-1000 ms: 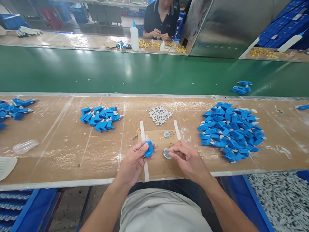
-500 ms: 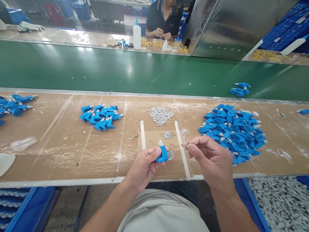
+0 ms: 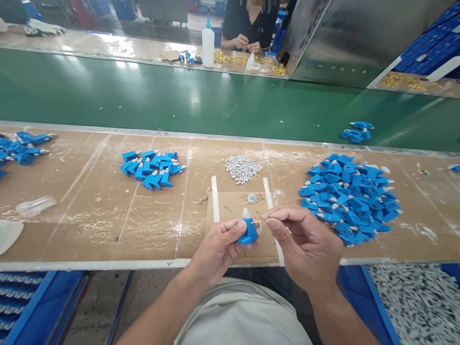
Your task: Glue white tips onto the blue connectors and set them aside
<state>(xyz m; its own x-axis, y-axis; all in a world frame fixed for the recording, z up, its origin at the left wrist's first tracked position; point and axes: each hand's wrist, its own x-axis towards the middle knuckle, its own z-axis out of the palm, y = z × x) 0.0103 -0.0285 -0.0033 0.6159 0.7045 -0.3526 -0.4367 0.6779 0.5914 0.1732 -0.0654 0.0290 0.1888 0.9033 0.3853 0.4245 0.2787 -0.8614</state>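
Observation:
My left hand (image 3: 224, 247) is closed on a blue plastic part (image 3: 247, 233) with a whitish tip that points up and away. Pinched between the thumb and forefinger of my right hand (image 3: 305, 242) is a thin wooden stick (image 3: 258, 222), like a toothpick. Its far end meets the upper side of the blue part. Just beyond my hands, a cardboard piece (image 3: 233, 203) lies between two white tape strips. On it rests a small clear round dish (image 3: 252, 198) with another thin stick beside it. A second clear item is partly hidden behind the blue part.
Small grey pieces (image 3: 242, 168) are heaped beyond the cardboard. Blue parts lie in a large pile (image 3: 350, 196) at right and a smaller pile (image 3: 153, 167) at left. A green belt (image 3: 143, 93) runs across, with a co-worker (image 3: 249, 28) behind it. Bins stand below the table edge.
My right hand has moved left, bringing the stick from beside the blue part onto it. The whole view has shifted slightly.

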